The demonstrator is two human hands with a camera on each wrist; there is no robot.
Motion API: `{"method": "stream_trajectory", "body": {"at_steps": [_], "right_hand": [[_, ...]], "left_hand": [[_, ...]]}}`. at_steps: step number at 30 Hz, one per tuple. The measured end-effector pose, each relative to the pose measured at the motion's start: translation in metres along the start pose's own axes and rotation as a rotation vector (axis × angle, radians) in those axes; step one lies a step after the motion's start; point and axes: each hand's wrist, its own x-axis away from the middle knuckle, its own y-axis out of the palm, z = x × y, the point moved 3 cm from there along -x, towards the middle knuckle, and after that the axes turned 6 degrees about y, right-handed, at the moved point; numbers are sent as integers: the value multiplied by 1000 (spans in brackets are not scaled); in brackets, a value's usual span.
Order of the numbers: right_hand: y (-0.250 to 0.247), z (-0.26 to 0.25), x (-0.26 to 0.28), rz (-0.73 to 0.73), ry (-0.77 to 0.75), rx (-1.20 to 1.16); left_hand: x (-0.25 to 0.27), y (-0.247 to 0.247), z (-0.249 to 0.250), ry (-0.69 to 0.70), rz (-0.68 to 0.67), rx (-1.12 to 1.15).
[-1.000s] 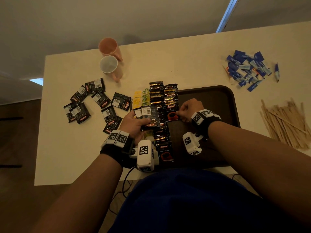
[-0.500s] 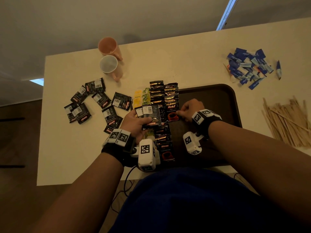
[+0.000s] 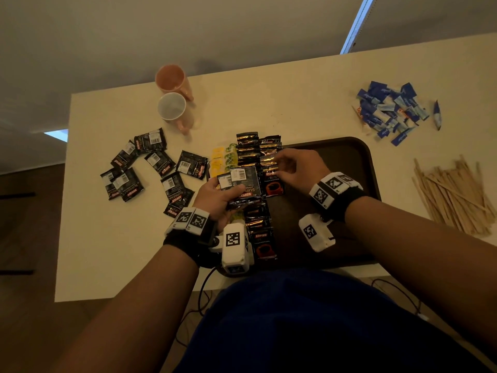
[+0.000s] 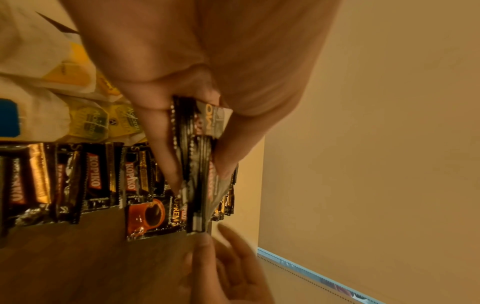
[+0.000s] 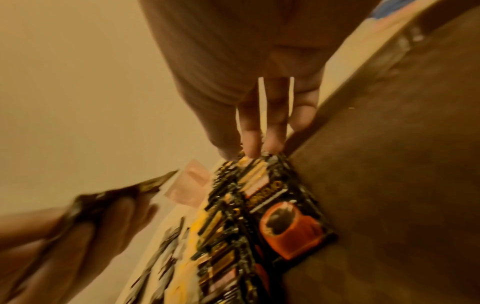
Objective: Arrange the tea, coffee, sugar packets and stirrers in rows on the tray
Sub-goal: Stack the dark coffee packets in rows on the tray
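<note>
Black and gold coffee packets [image 3: 258,232] lie in two overlapping columns along the left side of the dark brown tray [image 3: 336,157]. Yellow tea bags [image 3: 223,157] sit just left of them. My left hand [image 3: 215,195] grips a stack of black coffee packets [image 3: 243,184] over the tray's left edge; the left wrist view shows thumb and fingers pinching that stack [image 4: 197,164]. My right hand [image 3: 293,165] reaches over the second column, and its fingertips [image 5: 259,139] touch the top edge of a packet there. A packet with a red cup [image 5: 288,226] lies below them.
Several loose coffee packets [image 3: 158,162] are scattered on the table left of the tray. Blue sugar packets [image 3: 390,111] are piled at the far right, with wooden stirrers [image 3: 454,195] heaped below them. Two cups [image 3: 172,106] stand at the far left edge.
My right hand has moved from the red-cup packet up the second column towards the far end. The left hand still holds its stack in the same place.
</note>
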Motion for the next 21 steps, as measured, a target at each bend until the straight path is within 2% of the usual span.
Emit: {"method": "stream_trajectory", "body": {"at_steps": [3,8,14,17,21], "right_hand": [[4,-21,5,14,-236,56],[13,-33,13,69,-434,140],[17,-31,18,105,-494,199],[15,-29,20,111,-480,210],[11,-27,19,120,-422,175]], "left_hand": [[3,3,1,3,-5,-26],[7,6,2,-2,-21,-39],[10,7,1,-60,-41,21],[9,6,3,-124,-54,121],[8,6,5,-112,-60,164]]}}
